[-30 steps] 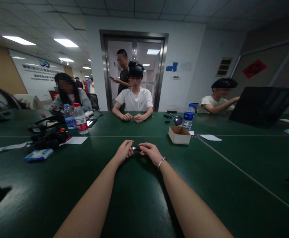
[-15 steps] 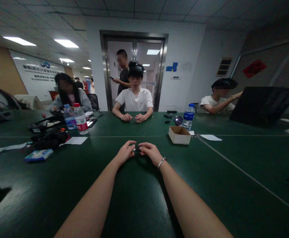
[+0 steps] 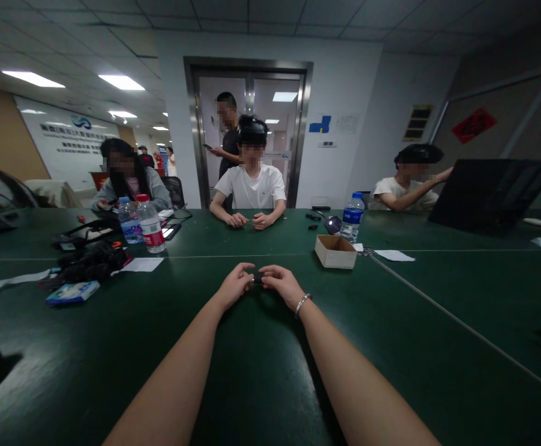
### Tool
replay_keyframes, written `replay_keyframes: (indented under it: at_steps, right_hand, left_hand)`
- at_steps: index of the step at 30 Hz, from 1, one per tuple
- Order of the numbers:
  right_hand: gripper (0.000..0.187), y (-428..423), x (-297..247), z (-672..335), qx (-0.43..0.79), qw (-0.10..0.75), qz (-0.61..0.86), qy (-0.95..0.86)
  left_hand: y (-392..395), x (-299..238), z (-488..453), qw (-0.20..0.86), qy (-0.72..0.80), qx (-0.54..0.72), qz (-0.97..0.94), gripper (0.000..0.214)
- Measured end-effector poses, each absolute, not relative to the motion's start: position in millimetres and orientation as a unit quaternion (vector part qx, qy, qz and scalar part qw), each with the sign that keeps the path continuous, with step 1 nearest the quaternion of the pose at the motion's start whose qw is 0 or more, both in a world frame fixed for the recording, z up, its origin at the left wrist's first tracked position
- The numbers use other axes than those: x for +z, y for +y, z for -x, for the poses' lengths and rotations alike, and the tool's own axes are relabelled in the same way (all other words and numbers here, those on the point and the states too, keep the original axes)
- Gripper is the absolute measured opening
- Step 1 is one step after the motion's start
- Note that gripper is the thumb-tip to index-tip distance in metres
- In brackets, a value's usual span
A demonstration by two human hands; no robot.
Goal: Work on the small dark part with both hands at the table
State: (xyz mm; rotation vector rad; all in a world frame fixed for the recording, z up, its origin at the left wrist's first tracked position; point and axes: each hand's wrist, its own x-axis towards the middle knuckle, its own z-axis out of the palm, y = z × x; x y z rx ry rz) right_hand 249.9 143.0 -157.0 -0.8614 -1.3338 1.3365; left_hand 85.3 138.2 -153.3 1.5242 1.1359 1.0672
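Note:
My left hand and my right hand meet over the green table in front of me. Between their fingertips is a small dark object with a shiny silvery end toward the left. Thumb and fingers of each hand are closed on it, one hand at either end. It is too small and partly covered to tell its kind. A silver bracelet circles my right wrist. Beyond and to the right of my hands stands a small open cardboard box.
Across the green table sits a person in a white T-shirt, hands together. Bottles and black cables lie left, near a blue-and-white packet. Right are a water bottle, paper and a black laptop.
More of the dark part of the small object shows between my fingertips. My hands stay almost in place. The view has shifted slightly.

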Motion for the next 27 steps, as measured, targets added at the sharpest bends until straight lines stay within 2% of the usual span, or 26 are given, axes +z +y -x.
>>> replay_keyframes:
  at_steps: [7,10,16,20,27]
  right_hand:
    - [0.028,142.1,-156.2,-250.0,0.545,0.509,0.366,-0.557]
    - [0.028,142.2,-155.9,-249.8,0.544,0.505,0.363,-0.563]
    - [0.027,142.2,-156.5,-249.5,0.546,0.507,0.363,-0.56]
    - [0.027,143.7,-158.0,-249.4,0.547,0.508,0.359,-0.56]
    - [0.027,144.5,-158.7,-249.6,0.549,0.506,0.356,-0.562]
  left_hand:
    - [137.6,-152.9,-86.5,0.462,0.453,0.443,-0.62,0.046]
    - [137.4,-153.4,-86.3,0.466,0.452,0.432,-0.625,0.039]
    - [136.8,-153.8,-85.1,0.45,0.443,0.446,-0.634,0.047]
    - [136.2,-153.1,-86.2,0.448,0.446,0.43,-0.645,0.039]
    - [137.6,-154.4,-84.5,0.441,0.45,0.45,-0.633,0.044]
